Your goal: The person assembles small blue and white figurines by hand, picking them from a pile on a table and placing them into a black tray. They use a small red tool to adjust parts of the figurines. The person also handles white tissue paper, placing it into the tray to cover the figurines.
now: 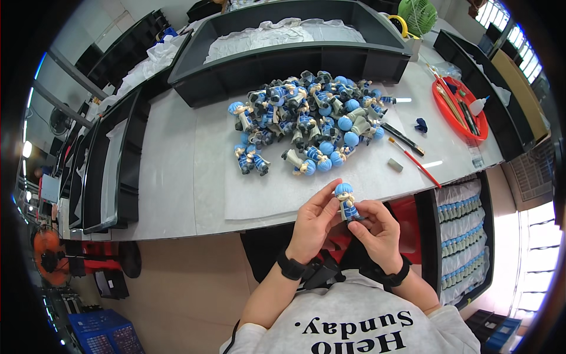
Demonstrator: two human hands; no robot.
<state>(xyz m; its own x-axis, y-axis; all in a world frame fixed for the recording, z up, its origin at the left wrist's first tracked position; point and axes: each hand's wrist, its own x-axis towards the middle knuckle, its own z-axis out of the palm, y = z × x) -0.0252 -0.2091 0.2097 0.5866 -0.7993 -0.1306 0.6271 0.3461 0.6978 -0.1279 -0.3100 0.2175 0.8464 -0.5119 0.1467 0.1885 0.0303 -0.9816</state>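
Hands are seen low in the middle of the view, just past the near edge of the bench. One small toy figure with blue hair and a blue striped body is held up between them, close to the person's chest. The left hand is closed around the toy's left side, with the thumb and fingers pressed on it near the head. The right hand is closed on the toy's lower part, with its fingers curled under the body. So each grip is nearly shut, and the one toy is held by both.

Further back on the bench, a big pile of the same toy figures is spread on a white sheet. The pile is well apart from the hands. Too many are heaped together to be counted.

To the right of the pile, two thin brushes are laid side by side, and a small grey block is placed near them. One red tray with tools in it is set at the far right. One large dark bin with white cloth inside is set behind the pile
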